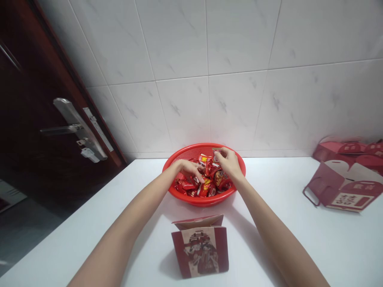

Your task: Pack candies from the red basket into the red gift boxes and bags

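A red plastic basket (206,202) with a perforated wall stands against the tiled wall, holding many small wrapped candies (206,187), mostly red with some yellow and brown. My left hand (191,169) reaches over its left side, fingers apart and touching the candies, with nothing seen gripped. At the far right of the basket my right hand (228,162) pinches a small wrapped candy (216,154), partly hidden by the fingers. Nearer to me, between my forearms, a dark red gift box (201,253) with a printed cartoon pair stands upright with its top flaps up.
On the right of the white table (263,239) lies another red gift box (344,185) with a dark handle loop, tilted on its side. More red boxes (341,149) are behind it by the wall. A dark wooden door (38,99) with a metal handle is on the left.
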The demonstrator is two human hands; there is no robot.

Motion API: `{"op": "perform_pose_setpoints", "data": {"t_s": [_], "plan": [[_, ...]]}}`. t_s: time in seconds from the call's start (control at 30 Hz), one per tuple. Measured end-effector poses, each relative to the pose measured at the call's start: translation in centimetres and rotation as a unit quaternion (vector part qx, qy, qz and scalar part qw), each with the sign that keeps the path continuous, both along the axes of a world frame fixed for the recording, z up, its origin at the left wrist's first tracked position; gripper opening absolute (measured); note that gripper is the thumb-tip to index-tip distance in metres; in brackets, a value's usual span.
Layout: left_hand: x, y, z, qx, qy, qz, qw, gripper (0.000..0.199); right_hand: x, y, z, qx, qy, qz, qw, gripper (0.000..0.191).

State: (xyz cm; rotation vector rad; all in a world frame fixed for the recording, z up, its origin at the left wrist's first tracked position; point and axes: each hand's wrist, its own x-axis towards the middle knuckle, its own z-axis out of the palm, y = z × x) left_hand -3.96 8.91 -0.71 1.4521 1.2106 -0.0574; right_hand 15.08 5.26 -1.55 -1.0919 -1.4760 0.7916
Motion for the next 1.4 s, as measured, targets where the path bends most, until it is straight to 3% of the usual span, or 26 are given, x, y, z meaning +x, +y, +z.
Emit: {"op": "perform_pose_setpoints", "data": {"t_s": [0.1,0.23,0.33,0.53,0.77,1.03,1.3,1.4], "plan": [[0.2,0.1,-0.2,0.002,0.022,-0.023,0.999,0.052,0.0,0.0,0.0,0.008,-0.003,-0.004,1.000,0.019],[0.7,0.3,-0.4,0.011,0.041,-0.095,0.995,0.042,0.0,0.1,-0.2,0.007,-0.001,0.000,1.000,0.019],[1.1,0.2,-0.3,0.029,0.057,-0.079,0.995,0.046,0.0,0.2,-0.3,0.007,-0.002,0.002,1.000,0.019],[0.9,-0.2,0.1,-0.058,-0.028,-0.080,0.995,0.043,0.1,0.2,-0.3,0.015,0.002,-0.008,1.000,0.020],[0.0,0.6,1.2,0.104,-0.175,0.056,0.977,0.039,0.2,0.6,-0.4,0.019,0.040,-0.043,0.998,0.022],[-0.2,0.8,1.4,0.171,-0.233,0.236,0.928,0.048,0.2,0.6,-0.6,0.023,0.045,-0.037,0.998,0.024],[0.2,1.0,1.8,0.121,-0.268,0.246,0.924,0.021,0.2,0.5,-0.4,0.015,0.027,-0.022,0.999,0.022],[0.0,1.2,1.5,0.139,-0.270,0.261,0.916,0.027,0.2,0.5,-0.3,0.001,0.048,-0.012,0.999,0.021]]}}
